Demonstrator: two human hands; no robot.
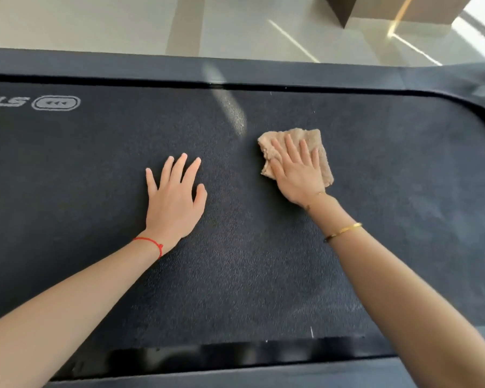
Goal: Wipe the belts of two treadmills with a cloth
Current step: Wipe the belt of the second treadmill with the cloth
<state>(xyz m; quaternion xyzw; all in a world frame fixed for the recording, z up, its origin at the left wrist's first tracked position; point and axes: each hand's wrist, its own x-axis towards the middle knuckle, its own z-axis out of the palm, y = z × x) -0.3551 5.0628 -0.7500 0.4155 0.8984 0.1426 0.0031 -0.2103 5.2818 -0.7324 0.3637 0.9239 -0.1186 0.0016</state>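
Nearest the camera, two bare forearms are seen reaching fwd over a treadmill, w/ a glossy black strip (207,357) along the near edge of the deck. The belt (249,261) is dark, finely pebbled and matte, filling most of the view; a pale streak of reflected light is laid across it near the far side. A dark grey side rail (151,65) is seen beyond the belt, and past that a pale, shiny tiled floor (95,21) w/ bright light lines; a brown box-like object (347,7) is partly visible at top right. The left hand (174,197) is laid flat on the belt, fingers straight and spread, nothing held; a red string (151,243) is worn at that wrist. The right hand (298,170) is pressed flat, fingers straight, on a cloth (291,135), right of centre on the belt and well apart from the left hand. The cloth is beige, fluffy terry, crumpled into a rough square. A gold bangle (343,231) is worn on the right forearm. At far left a white logo (56,103), a rounded badge w/ three arrows, is printed on the belt; the lettering beside it is cut off, approx. "ST" upside down.
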